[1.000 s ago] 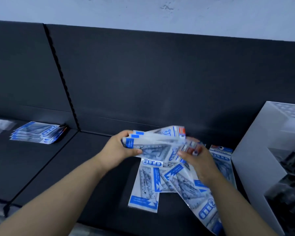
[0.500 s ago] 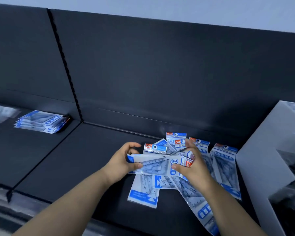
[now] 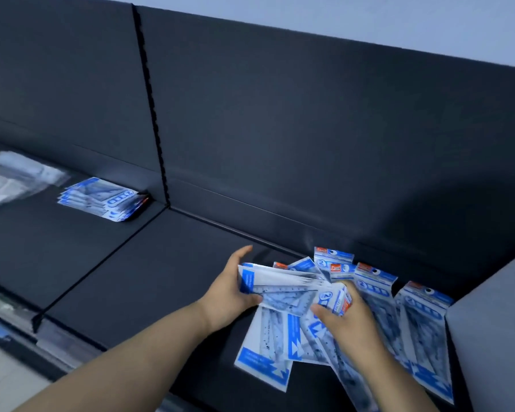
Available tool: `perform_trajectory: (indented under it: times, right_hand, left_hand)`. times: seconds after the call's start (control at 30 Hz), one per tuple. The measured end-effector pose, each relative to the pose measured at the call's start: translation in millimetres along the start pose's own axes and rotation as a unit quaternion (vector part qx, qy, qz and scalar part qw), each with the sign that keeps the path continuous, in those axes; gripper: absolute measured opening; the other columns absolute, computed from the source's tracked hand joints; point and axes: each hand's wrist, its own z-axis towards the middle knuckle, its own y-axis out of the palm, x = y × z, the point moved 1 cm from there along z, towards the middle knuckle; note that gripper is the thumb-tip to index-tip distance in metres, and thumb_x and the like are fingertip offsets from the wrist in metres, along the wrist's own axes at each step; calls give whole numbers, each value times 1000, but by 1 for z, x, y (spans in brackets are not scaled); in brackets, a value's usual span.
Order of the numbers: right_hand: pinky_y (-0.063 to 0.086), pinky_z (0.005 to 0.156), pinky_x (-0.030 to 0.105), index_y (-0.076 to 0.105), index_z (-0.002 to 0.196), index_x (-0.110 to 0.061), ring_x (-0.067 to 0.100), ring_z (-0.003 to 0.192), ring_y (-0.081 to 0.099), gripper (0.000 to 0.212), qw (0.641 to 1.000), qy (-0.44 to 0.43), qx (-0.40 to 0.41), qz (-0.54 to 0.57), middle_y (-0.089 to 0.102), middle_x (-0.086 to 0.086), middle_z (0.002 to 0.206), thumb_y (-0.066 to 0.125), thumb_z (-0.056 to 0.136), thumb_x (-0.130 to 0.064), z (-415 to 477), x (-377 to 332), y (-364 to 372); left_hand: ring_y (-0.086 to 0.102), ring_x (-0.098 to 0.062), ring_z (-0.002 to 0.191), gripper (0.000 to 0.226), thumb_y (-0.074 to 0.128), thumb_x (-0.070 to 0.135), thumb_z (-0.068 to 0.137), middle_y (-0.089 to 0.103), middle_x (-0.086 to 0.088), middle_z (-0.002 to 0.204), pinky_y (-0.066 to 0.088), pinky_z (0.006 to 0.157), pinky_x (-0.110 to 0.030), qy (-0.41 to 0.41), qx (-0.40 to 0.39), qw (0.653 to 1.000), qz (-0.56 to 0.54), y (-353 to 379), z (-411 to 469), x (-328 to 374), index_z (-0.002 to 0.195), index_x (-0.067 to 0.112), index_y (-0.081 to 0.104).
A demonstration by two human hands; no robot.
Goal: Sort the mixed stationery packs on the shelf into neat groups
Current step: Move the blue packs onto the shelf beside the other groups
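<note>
On the matte black metal shelf (image 3: 137, 281), both hands hold one bundle of blue-and-white plastic stationery packs (image 3: 280, 281) lying crosswise just above the surface. The left hand (image 3: 228, 295) grips the bundle's left end, thumb in front and fingers behind. The right hand (image 3: 350, 327) pinches the right end, thumb on the printed header. Beneath and around them, more loose blue-and-white packs (image 3: 265, 352) lie fanned and overlapping, the rightmost beside a pale grey box (image 3: 494, 337). Well apart, on the next shelf section to the left, sits a flat stack of matching blue packs (image 3: 101, 197), with blurred clear plastic bags (image 3: 12, 179) beyond it.
</note>
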Motion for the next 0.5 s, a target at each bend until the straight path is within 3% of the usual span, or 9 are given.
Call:
perform_trajectory:
  times: [0.07, 0.13, 0.23, 0.3, 0.4, 0.5]
  right_hand:
    - [44, 60, 18, 54, 101, -19, 7, 67, 60, 34, 1000, 14, 19, -20, 64, -7, 74, 76, 76, -11, 0, -12, 9]
    - [49, 66, 30, 54, 102, -19, 15, 70, 63, 37, 999, 22, 44, -19, 65, -5, 76, 76, 75, -9, 1, -33, 23]
    - [43, 66, 28, 53, 103, -17, 13, 74, 61, 39, 996, 15, 62, 58, 64, -3, 84, 75, 74, -3, -1, -76, 59]
    - [44, 65, 24, 56, 99, -17, 12, 75, 62, 35, 994, 10, 45, 100, 66, -3, 86, 76, 73, -4, -3, -108, 100]
    - [53, 74, 31, 61, 99, -16, 18, 82, 69, 32, 982, 56, -16, 179, 72, 1, 90, 76, 74, -4, -4, -147, 181]
    - [56, 80, 40, 63, 103, -9, 24, 89, 71, 29, 958, 91, -56, 265, 74, 7, 97, 68, 78, 6, 0, -185, 268]
  left_hand:
    - [61, -2, 102, 95, 70, 2, 79, 63, 5, 112, 49, 85, -12, -5, -19, 1000, -7, -8, 1, -3, 144, 34, 10]
    - [62, -7, 103, 93, 70, 1, 79, 62, 1, 114, 51, 92, -25, -1, -29, 999, -27, -27, 1, -8, 140, 38, 11]
    - [61, -11, 95, 84, 66, -2, 78, 61, -4, 115, 52, 88, -35, 31, -3, 997, -66, -80, 4, -11, 129, 47, 21]
    - [58, -5, 85, 74, 62, -4, 81, 55, 2, 117, 51, 78, -26, 64, 33, 994, -82, -131, 6, -16, 129, 42, 29]
    - [55, -3, 65, 60, 56, -13, 83, 54, 5, 98, 48, 60, -15, 65, 90, 989, -97, -214, 3, -28, 126, 26, 39]
    - [58, -1, 68, 51, 58, -12, 81, 56, 4, 99, 48, 60, -13, 59, 140, 987, -50, -303, -1, -48, 114, 25, 49]
